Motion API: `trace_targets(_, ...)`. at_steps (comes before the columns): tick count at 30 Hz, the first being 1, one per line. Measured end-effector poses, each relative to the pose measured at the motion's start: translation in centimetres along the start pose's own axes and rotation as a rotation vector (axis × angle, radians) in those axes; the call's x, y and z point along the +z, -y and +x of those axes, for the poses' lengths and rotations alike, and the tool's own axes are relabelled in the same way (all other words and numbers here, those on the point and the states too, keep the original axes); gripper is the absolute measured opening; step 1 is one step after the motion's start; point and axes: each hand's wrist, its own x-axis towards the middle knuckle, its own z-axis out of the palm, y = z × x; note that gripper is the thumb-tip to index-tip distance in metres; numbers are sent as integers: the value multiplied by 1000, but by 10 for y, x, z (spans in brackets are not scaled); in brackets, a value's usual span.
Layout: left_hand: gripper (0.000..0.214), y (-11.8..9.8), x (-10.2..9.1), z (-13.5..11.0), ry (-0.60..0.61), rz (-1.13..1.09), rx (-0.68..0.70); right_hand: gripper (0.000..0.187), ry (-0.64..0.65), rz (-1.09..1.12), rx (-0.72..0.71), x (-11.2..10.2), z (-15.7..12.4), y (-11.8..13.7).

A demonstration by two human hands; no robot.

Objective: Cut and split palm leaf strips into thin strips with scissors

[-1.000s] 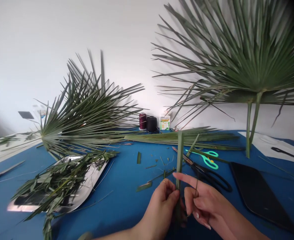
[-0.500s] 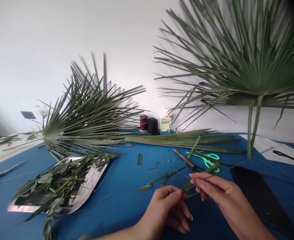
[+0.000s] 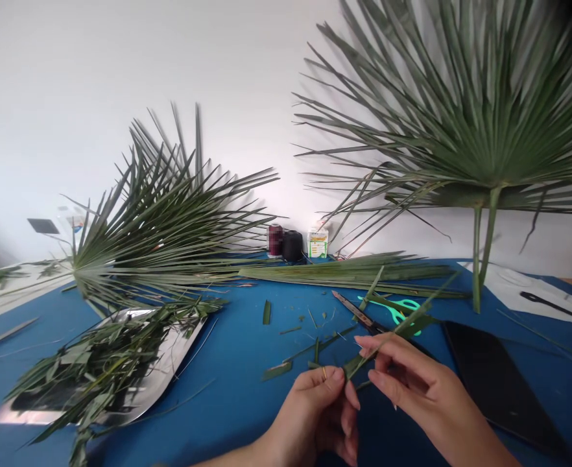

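My left hand [image 3: 318, 405] is closed, thumb and forefinger pinching a narrow green palm leaf strip [image 3: 425, 305]. From that pinch the strip slants up to the right. My right hand [image 3: 412, 376] is around the strip, which passes between its thumb and fingers; the thumb tip and forefinger tip are a little apart. Just beyond my fingers lie scissors with dark blades [image 3: 351, 308] and, partly under leaf pieces, a pair of mint-green scissors [image 3: 397, 311]. Several cut leaf scraps [image 3: 277, 370] are scattered to the left of them on the blue table top.
A silver tray [image 3: 181, 353] heaped with leaf pieces is at left, with a blade [image 3: 8, 334] beyond it. Palm fronds [image 3: 169, 220] and a larger frond [image 3: 495, 143] lean on the wall. Thread spools [image 3: 293, 246] stand behind. A black flat object [image 3: 500, 383] lies at right.
The leaf strip now shows longer, rising to the right past my right hand. My right thumb and forefinger have spread slightly. The whole view has shifted a little.
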Motion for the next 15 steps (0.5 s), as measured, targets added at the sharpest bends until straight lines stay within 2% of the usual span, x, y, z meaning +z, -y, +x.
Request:
trace_targets(5,28,-1,-3,1,117,-55,-124,22,67,40,32,-2,-2,1)
trace_targets(10,24,-2,-5,-1,201,-68,-215,23,121,128,158,-3,-2,0)
trace_targets(12,26,-3,-4,-3,223,-37,-224,24,131,121,193,-3,-1,0)
trace_targets(15,30,-2,0,-7,194,78,-176,26,124,111,222,-2,-2,4)
